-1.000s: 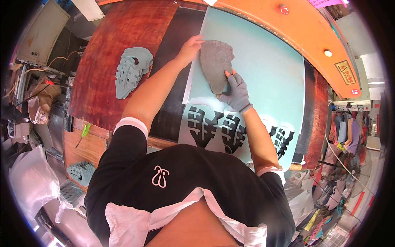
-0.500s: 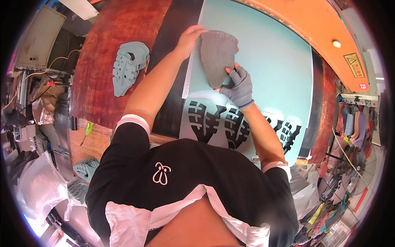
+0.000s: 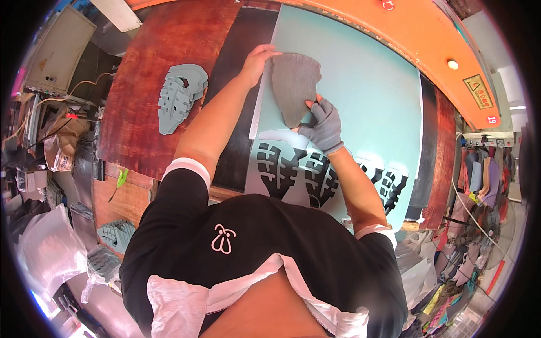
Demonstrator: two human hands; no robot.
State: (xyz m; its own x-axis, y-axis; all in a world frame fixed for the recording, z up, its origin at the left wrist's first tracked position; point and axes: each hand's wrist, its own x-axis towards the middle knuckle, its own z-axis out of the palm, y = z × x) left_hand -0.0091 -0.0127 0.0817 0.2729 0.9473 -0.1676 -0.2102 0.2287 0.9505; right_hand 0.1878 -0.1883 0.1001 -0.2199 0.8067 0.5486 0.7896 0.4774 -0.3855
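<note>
Pale green sheet (image 3: 366, 96) on the bench: its far and right portions lie bare, giving open passage there. The near edge carries cut-out sole-shaped openings (image 3: 298, 172). A grey die (image 3: 293, 84), under the left hand (image 3: 256, 59) and gloved right hand (image 3: 324, 121), occupies the sheet's left part. Orange machine frame (image 3: 406, 34) bounds the far edge. Stacked grey sole pieces (image 3: 180, 96) obstruct the red-brown bench (image 3: 141, 112) at left.
</note>
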